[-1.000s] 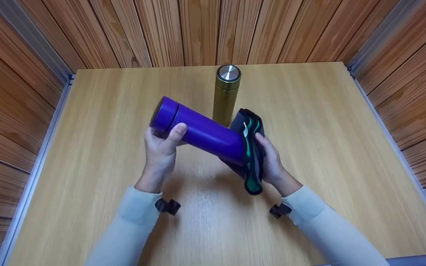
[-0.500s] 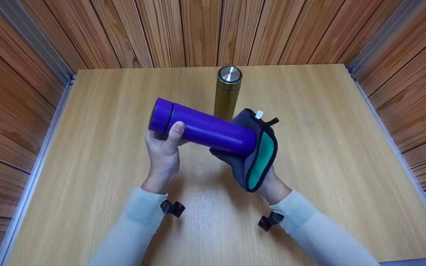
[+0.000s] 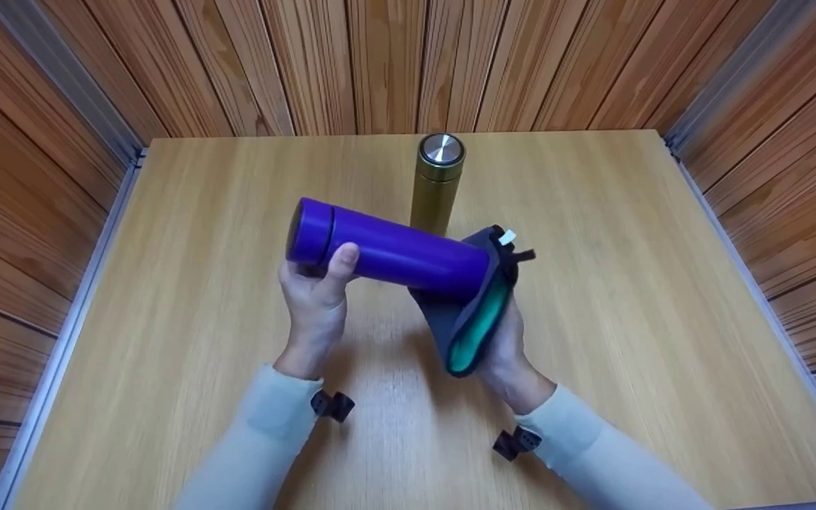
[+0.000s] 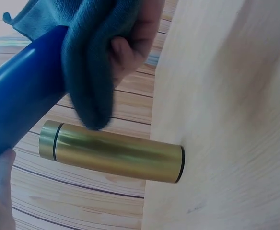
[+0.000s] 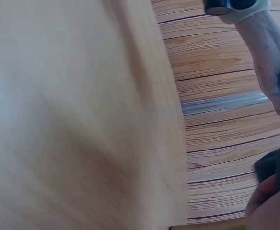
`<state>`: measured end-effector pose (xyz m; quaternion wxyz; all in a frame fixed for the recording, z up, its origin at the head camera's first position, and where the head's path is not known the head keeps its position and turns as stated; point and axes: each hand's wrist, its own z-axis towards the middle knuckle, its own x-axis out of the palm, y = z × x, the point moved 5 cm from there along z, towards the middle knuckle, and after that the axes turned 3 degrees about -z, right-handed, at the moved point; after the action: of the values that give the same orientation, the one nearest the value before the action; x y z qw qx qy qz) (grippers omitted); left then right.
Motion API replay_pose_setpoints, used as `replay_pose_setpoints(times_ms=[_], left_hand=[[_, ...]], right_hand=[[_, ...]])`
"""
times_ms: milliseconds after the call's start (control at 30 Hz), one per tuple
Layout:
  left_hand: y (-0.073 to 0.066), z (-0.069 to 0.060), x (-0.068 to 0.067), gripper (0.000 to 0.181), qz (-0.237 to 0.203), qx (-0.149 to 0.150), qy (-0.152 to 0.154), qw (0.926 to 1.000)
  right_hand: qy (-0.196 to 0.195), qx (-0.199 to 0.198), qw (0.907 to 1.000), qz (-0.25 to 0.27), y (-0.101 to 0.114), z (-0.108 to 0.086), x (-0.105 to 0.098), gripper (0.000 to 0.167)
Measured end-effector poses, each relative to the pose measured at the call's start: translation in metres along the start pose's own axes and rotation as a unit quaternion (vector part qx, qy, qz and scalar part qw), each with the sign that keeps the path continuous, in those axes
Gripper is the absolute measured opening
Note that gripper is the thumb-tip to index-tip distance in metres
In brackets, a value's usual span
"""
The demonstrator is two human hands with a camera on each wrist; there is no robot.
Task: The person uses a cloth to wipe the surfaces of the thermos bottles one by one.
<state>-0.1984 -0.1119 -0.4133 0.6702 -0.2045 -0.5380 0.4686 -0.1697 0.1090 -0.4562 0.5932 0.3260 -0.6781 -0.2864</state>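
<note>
A purple bottle (image 3: 401, 248) is held above the table, its capped end at the left and a little higher. My left hand (image 3: 314, 304) grips it near the cap, thumb on the near side. Around its lower end lies a dark grey cloth (image 3: 443, 319) with black edging and a green face. Behind that cloth my right hand (image 3: 511, 354) holds it against the bottle; most of the fingers are hidden. In the left wrist view the cloth (image 4: 94, 62) wraps the end of the bottle (image 4: 29, 81).
A gold bottle (image 3: 436, 191) with a silver-topped lid stands upright on the wooden table (image 3: 635, 283), just behind the purple one. Wood-plank walls (image 3: 387, 64) rise at the back and both sides, with metal strips along the table's side edges.
The cloth has turned and folded about the bottle's lower end as my right hand moved behind it and lower. The purple bottle has tipped closer to level. My left hand keeps its grip.
</note>
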Motion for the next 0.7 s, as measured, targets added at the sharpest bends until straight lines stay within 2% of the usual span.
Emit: replay_pose_setpoints(times_ms=[67,133,233,367,433,467,500,567,633,700], left_hand=[[-0.001,0.0,0.0,0.067,0.012,-0.002,0.005,0.9999],[-0.002,-0.001,-0.001,0.068,0.027,-0.003,0.011,0.9996],[-0.003,-0.004,-0.002,0.069,0.047,-0.004,0.019,0.9987],[-0.003,-0.005,-0.001,0.067,0.055,-0.003,0.013,0.9984],[-0.003,-0.004,-0.001,0.065,0.044,-0.004,0.001,0.999],[-0.002,-0.004,0.0,0.064,0.038,-0.004,-0.006,0.9992],[-0.002,-0.004,0.0,0.064,0.032,-0.003,-0.011,0.9994],[-0.001,-0.004,0.0,0.062,0.023,-0.004,-0.02,0.9995],[0.0,-0.004,0.0,0.063,0.022,-0.007,-0.027,0.9994],[0.001,-0.004,-0.001,0.065,0.015,-0.013,-0.035,0.9992]], right_hand=[[-0.001,-0.046,0.9954,-0.085,0.002,0.002,-0.002,0.048],[-0.013,-0.093,0.9789,-0.181,0.005,0.003,-0.004,0.049],[0.002,-0.14,0.9513,-0.275,0.009,0.003,-0.003,0.047],[-0.004,-0.192,0.9166,-0.35,0.012,0.002,-0.001,0.036],[-0.019,-0.218,0.9021,-0.372,0.013,0.001,0.0,0.034],[-0.024,-0.229,0.898,-0.375,0.013,0.0,0.0,0.035],[-0.028,-0.238,0.896,-0.374,0.013,0.0,0.001,0.035],[-0.039,-0.242,0.898,-0.365,0.011,0.0,0.001,0.035],[-0.049,-0.233,0.9071,-0.347,0.009,-0.001,0.0,0.034],[-0.056,-0.213,0.9224,-0.317,0.008,-0.001,0.0,0.034]])
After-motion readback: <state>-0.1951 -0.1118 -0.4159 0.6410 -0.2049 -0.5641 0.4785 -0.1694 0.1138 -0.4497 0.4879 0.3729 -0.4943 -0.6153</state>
